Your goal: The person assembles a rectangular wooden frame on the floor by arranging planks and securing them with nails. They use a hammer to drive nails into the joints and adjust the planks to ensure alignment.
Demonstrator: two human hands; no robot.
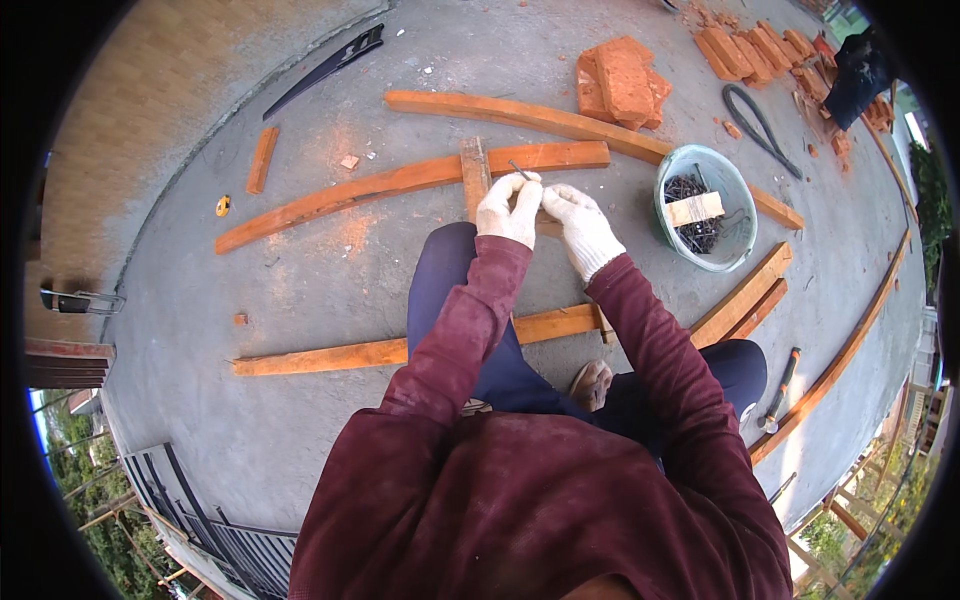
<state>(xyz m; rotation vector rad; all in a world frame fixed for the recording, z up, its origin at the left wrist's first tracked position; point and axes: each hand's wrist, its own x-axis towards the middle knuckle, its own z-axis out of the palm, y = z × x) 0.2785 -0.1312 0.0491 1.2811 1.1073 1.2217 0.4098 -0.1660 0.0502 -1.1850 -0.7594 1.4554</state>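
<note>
My left hand (508, 212), in a white knit glove, pinches a thin dark nail (519, 170) that sticks up past its fingertips. Close beside it, my right hand (585, 232), gloved the same way, has its fingers drawn together; whatever they hold, if anything, is hidden. Just beyond both hands lies a long wooden beam (380, 182), with a short wooden piece (474, 170) crossing it. My left hand partly covers that short piece. To the right stands a pale green bucket (742, 248) of dark nails (700, 238), with a small wood block (693, 209) lying on them.
More beams lie beyond (480, 108), nearer (360, 357) and at right (742, 297). A hammer (783, 385) rests at lower right. Farther off are a handsaw (325, 70), a yellow tape measure (223, 205), red bricks (625, 85) and a dark hose loop (765, 130).
</note>
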